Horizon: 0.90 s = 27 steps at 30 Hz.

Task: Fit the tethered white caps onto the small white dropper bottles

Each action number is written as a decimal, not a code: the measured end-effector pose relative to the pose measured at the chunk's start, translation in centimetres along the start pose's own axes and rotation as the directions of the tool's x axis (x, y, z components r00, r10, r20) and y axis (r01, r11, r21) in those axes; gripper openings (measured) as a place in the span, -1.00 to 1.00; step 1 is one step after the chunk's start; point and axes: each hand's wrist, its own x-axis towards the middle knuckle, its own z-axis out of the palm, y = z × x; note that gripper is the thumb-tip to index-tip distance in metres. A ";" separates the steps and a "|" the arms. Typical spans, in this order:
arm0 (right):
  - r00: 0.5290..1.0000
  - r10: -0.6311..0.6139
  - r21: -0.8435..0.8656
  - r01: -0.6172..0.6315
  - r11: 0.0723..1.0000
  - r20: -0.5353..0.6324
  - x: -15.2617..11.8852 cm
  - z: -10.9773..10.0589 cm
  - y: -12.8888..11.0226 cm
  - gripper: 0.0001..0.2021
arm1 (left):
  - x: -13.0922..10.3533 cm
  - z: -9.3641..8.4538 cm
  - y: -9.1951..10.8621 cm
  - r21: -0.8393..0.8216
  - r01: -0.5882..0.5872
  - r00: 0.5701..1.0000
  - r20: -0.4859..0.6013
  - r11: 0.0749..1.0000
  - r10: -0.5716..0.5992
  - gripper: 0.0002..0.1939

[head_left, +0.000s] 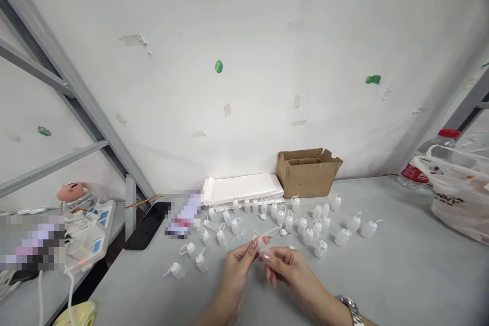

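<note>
A small translucent squeeze bottle (pixel 264 249) is held between my two hands above the front of the table. The fingers of my left hand (pixel 241 264) pinch it near its upper end, where a thin white strap loops out. My right hand (pixel 286 266) grips the body from the right, thumb on top. Just beyond my hands, several similar bottles with white caps and looped straps stand or lie, among them one bottle (pixel 321 249) to the right and another bottle (pixel 201 262) to the left. A loose cap with strap (pixel 282 232) lies close behind my fingers.
At the wall, an open cardboard box (pixel 308 178) stands beside a stack of white padded envelopes (pixel 240 188). A black phone (pixel 147 226) and a power strip (pixel 93 232) are on the left. A plastic bag (pixel 454 193) and large water bottle (pixel 414 173) occupy the right.
</note>
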 end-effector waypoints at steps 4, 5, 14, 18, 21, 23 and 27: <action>1.000 0.011 0.084 -0.013 0.996 0.028 -0.1 -0.3 -0.9 -0.63 | 0.2 0.3 1.5 -0.035 0.012 1.000 0.028 0.999 -0.011 -0.55; 1.000 -0.016 0.073 0.015 0.997 0.021 -0.1 -0.5 -1.3 -0.64 | 0.4 0.2 1.7 -0.034 0.014 1.000 0.014 0.999 -0.013 -0.53; 0.845 -0.413 -0.198 0.365 0.910 -0.340 -0.9 -3.7 -3.9 -0.71 | 0.0 1.6 -0.7 0.781 -0.401 0.916 0.331 0.478 0.228 -0.68; 0.845 -0.401 -0.207 0.347 0.915 -0.355 -1.1 -3.6 -3.6 -0.68 | 1.3 4.0 -1.7 0.797 -0.604 0.766 0.581 -0.003 0.274 -0.65; 0.855 -0.393 -0.213 0.338 0.917 -0.339 -1.2 -3.1 -3.5 -0.65 | 2.7 5.0 -2.2 0.768 -0.611 0.717 0.640 -0.193 0.277 -0.76; 0.863 -0.390 -0.213 0.336 0.917 -0.320 -1.3 -2.8 -3.4 -0.64 | 3.3 5.1 -2.4 0.756 -0.609 0.705 0.655 -0.240 0.273 -0.78; 0.880 -0.388 -0.219 0.336 0.916 -0.272 -1.3 -2.5 -3.1 -0.67 | 3.2 4.4 -2.3 0.763 -0.596 0.711 0.647 -0.252 0.277 -0.77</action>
